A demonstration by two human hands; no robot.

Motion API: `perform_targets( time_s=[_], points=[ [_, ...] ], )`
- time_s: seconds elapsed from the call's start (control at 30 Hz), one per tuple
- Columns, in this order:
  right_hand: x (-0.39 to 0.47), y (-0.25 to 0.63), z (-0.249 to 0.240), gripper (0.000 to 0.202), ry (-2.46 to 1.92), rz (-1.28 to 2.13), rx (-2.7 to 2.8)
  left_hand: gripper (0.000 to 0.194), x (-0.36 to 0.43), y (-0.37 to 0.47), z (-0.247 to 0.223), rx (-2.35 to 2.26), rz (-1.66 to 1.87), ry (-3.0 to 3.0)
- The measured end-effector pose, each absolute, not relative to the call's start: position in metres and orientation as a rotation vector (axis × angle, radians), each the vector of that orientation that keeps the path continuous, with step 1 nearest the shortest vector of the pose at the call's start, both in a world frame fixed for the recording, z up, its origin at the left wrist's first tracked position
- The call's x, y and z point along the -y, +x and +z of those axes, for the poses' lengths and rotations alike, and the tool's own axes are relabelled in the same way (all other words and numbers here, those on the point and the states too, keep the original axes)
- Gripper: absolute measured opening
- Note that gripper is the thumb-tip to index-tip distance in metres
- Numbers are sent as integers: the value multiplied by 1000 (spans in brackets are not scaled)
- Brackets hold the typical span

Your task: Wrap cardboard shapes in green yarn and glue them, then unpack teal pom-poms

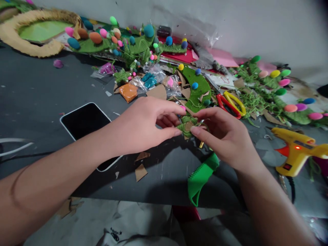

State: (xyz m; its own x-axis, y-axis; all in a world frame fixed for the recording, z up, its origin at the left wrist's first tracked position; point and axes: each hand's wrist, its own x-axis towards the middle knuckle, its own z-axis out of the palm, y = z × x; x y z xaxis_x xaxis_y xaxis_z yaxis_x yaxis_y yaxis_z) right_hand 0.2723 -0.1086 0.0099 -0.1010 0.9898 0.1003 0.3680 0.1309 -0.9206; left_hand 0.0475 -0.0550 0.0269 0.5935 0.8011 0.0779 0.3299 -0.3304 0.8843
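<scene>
A small piece of cardboard wrapped in green yarn (188,126) is between my hands above the dark table. My right hand (224,138) pinches its right side between thumb and fingers. At its left edge, my left hand (150,124) closes in with thumb below and index finger above, the other fingers curled and partly hidden. A small pink ball (182,107) shows by the left index fingertip. Under the right hand, a short gold-coloured bit (201,145) pokes out. Below lies a green plastic piece with a toothed edge (202,177).
A phone (88,118) lies under my left forearm. Red-and-yellow-handled scissors (232,104) and a yellow glue gun (294,150) with a lit red light are to the right. Cardboard scraps (140,172), bead bags (128,92) and green pieces with coloured balls (140,46) line the back.
</scene>
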Motion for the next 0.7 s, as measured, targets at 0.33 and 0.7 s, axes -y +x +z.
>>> perform_targets(
  time_s=[0.33, 0.7],
  points=[
    [105, 279, 17, 18, -1484, 897, 1498, 37, 51, 44, 25, -943, 664, 1969],
    [106, 279, 19, 24, -1492, 888, 1625, 47, 43, 40, 21, -862, 524, 1922]
  ],
)
